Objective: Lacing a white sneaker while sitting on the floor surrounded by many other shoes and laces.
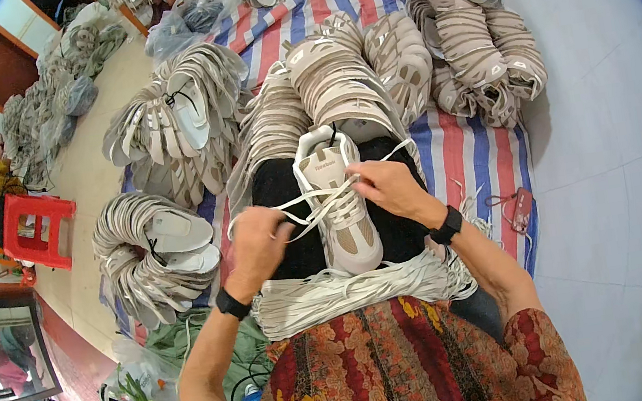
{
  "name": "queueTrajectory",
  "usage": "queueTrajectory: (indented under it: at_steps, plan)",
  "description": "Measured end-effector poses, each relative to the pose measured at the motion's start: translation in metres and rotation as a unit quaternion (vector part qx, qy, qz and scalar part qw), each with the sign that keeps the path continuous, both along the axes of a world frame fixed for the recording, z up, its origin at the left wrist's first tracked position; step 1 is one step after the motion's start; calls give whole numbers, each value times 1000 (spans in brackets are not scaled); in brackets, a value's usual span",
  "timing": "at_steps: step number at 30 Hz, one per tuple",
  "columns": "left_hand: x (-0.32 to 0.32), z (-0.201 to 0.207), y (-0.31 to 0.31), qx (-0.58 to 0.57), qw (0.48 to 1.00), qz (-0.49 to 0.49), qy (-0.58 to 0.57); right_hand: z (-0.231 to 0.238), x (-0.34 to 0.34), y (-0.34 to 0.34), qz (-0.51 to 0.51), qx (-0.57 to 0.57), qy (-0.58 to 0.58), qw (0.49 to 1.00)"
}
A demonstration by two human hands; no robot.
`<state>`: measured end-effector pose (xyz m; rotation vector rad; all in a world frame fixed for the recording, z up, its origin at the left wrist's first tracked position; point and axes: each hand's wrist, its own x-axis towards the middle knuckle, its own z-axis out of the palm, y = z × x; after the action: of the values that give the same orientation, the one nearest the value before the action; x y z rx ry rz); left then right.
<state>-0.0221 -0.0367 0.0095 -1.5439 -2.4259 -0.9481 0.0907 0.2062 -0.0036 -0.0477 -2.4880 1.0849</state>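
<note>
A beige and white shoe upper (355,241) lies in front of me on black cloth (294,241), its toe pointing toward me. Cream laces (326,204) run through its eyelets, with loose lengths stretching out to both sides. At the left of the shoe, my left hand (257,242) is closed on the lace. My right hand (393,190) pinches the lace at the shoe's right eyelet edge. Across my lap, nearest to me, lies a thick bundle of cream laces (350,291).
Stacked shoe uppers (337,83) stand just beyond. More tied bundles (156,252) sit at left, and others (471,40) at far right. Beneath is a striped sheet (445,150), with a small red pouch-like item (519,209) on it. A red stool (34,228) stands at left.
</note>
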Motion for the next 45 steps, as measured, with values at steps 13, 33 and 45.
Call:
queueTrajectory:
  at_steps: [13,33,45]
  plan:
    - [9,-25,33,-57,976,-203,46,15,34,130,-375,236,29,896]
    - [16,-18,53,24,735,116,-668,-15,-13,17,61,-52,-194,978]
    - [-3,-22,51,58,996,66,9,-1,-13,32,72,-124,-135,980]
